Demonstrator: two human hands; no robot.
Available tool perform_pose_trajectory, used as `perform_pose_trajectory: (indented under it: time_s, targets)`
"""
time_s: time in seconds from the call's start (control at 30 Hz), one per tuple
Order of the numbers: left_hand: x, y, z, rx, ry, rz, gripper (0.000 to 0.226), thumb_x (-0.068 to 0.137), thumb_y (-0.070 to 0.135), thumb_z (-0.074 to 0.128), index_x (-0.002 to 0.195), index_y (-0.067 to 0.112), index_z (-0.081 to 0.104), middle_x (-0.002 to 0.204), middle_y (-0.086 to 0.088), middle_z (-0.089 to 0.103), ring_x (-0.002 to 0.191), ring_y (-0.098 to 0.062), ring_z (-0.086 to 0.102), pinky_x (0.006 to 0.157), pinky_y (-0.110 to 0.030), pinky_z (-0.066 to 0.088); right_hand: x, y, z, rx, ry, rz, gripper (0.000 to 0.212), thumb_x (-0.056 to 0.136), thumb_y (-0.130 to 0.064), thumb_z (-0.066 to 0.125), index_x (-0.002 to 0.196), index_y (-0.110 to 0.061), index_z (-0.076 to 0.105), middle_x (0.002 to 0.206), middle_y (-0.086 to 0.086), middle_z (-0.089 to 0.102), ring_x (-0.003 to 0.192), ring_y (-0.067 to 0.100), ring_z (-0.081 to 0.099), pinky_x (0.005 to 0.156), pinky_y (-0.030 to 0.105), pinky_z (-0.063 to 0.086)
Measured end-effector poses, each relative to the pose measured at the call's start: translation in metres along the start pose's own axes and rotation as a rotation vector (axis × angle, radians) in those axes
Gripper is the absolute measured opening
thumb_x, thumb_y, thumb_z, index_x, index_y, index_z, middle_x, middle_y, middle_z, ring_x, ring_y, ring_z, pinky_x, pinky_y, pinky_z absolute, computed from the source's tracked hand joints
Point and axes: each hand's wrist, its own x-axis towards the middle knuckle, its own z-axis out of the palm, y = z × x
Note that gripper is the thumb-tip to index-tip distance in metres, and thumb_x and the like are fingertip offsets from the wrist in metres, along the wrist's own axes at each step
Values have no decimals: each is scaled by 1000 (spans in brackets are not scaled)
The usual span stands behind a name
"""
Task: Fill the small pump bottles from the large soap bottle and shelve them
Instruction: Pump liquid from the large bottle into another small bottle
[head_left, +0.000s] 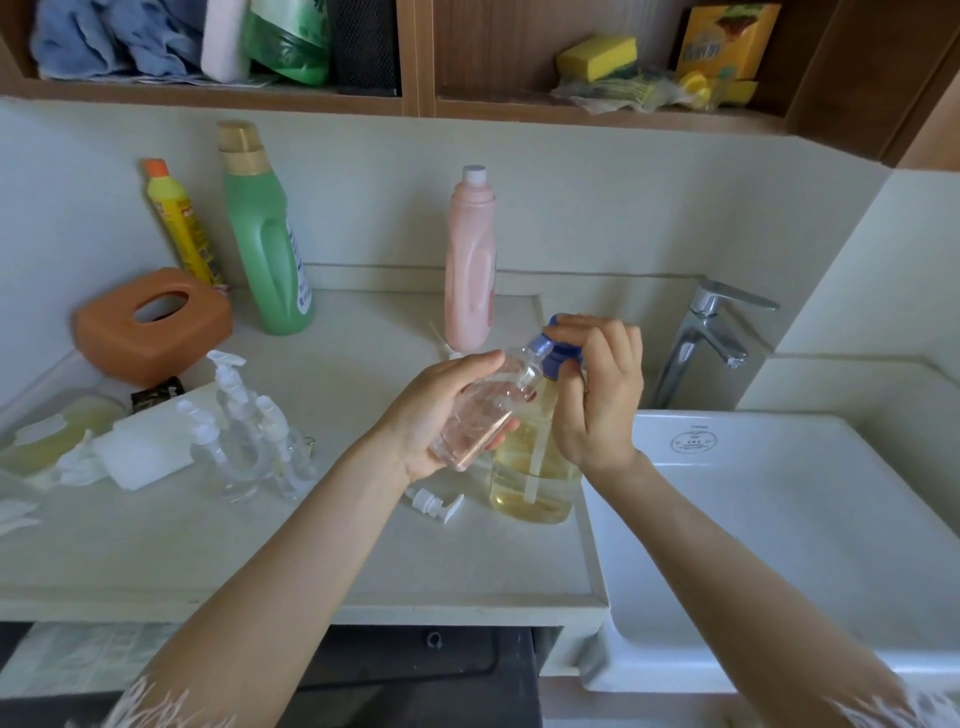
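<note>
My left hand (441, 410) holds a small clear bottle (480, 415), tilted, its open neck up against the blue pump head (553, 353) of the large soap bottle (535, 467). The large bottle stands on the counter by the sink and holds yellowish liquid. My right hand (597, 384) curls over the blue pump head from above. A loose white pump top (434, 503) lies on the counter just below the small bottle. Several small clear pump bottles (244, 431) with white pumps stand at the left.
Along the back wall stand a pink bottle (470, 260), a green bottle (267, 244) and a yellow bottle (179, 223). An orange tissue box (150, 327) sits left. A white sink (779, 530) with a tap (711, 332) is right. Wooden shelves (415, 101) above hold cloths and sponges.
</note>
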Motion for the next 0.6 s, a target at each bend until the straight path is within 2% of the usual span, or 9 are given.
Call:
perform_pose_trajectory:
  time_s: [0.2,0.3,0.4,0.5,0.6]
  targets:
    - [-4,4,2,-57,-47,31,41,72,43,68,99,13,71,90,-7,72,61,-17,66,51,-24,52,12,-10,-12,8,-91,-11,34,84,-11,36,94,0,67,104,8,65,94,20,51,88,18,32]
    - [-3,7,3,-49,-51,46,50,69,44,71,107,11,68,94,-10,70,62,-17,66,52,-24,52,23,-9,-19,52,-140,-3,39,92,-20,34,100,-1,67,105,7,65,97,22,56,90,22,38]
    - [-3,6,3,-45,-53,53,50,73,42,66,111,10,66,95,-10,69,63,-16,65,53,-24,52,21,-5,-22,70,-173,4,44,93,-24,34,109,2,64,112,10,64,107,24,57,95,24,40]
    - [-2,5,4,-37,-62,61,49,72,43,69,108,10,66,91,-7,71,62,-16,65,52,-23,51,12,-1,-15,125,-140,-9,49,96,-31,33,112,7,61,117,13,60,114,26,54,98,32,41]
    - [0,1,5,-39,-52,63,44,74,41,66,105,10,67,86,-6,70,59,-16,64,49,-23,49,7,1,-7,161,-54,-21,54,98,-36,32,106,8,62,113,9,59,110,24,55,95,35,44]
